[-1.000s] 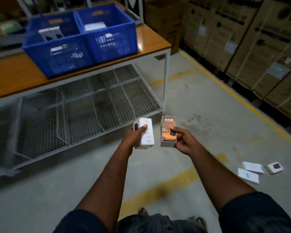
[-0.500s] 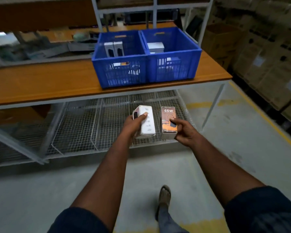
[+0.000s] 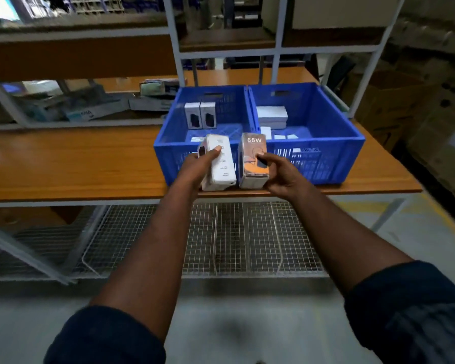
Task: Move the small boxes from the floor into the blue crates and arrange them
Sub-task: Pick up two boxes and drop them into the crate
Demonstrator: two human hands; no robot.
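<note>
My left hand (image 3: 195,166) grips a white box (image 3: 221,169), thumb on its top face. My right hand (image 3: 281,172) grips a box marked 65W (image 3: 252,158) with an orange picture. Both boxes are held side by side in front of the near wall of the left blue crate (image 3: 168,148). That crate holds two upright white boxes (image 3: 200,115) at its back. The right blue crate (image 3: 352,143) holds a stack of flat white boxes (image 3: 271,115) and several small ones on its floor.
Both crates stand on a wooden table (image 3: 76,164) with a wire mesh shelf (image 3: 234,237) beneath. Behind it a metal rack (image 3: 176,56) carries packages and papers. Cardboard cartons (image 3: 410,101) stand at the right. Grey concrete floor (image 3: 221,324) lies below me.
I have come closer to the table and both hands have risen with their boxes, from the mesh shelf's height up to the crates' front wall. The boxes left on the floor are out of view.
</note>
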